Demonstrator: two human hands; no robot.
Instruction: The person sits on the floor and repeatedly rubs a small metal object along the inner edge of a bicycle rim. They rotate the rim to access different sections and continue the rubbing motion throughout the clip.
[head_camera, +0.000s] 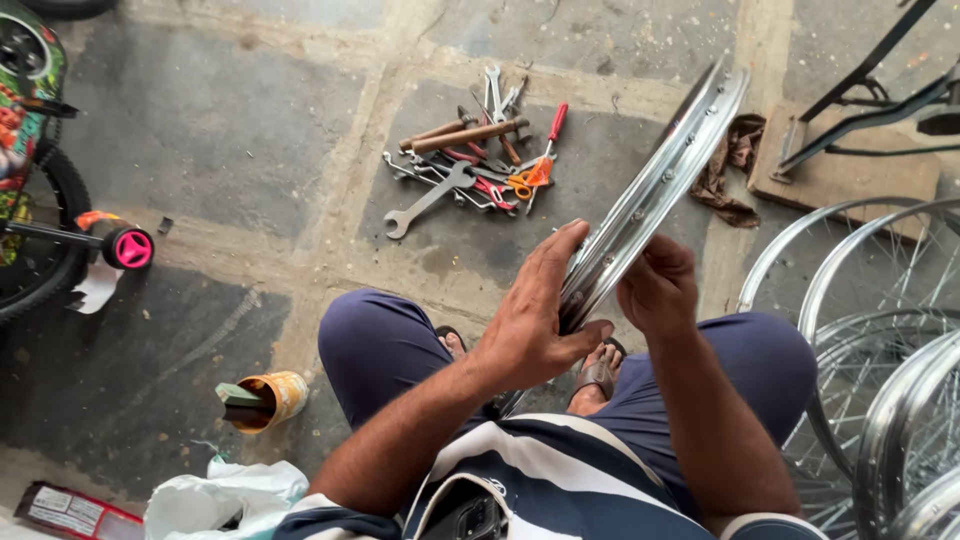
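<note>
A worn stone-slab floor with pale joints lies under a seated person's knees. A bare shiny steel bicycle wheel rim is held edge-on above the lap, its visible length slanting from low near the body up and away to the right. The left hand wraps the rim's near part, fingers over one side, thumb under. The right hand closes on it just beside, from the other side. Beyond lies a heap of spanners, a wooden-handled hammer and orange-handled scissors. A brown rag lies past the rim's far end; spoked chrome wheels crowd the right.
</note>
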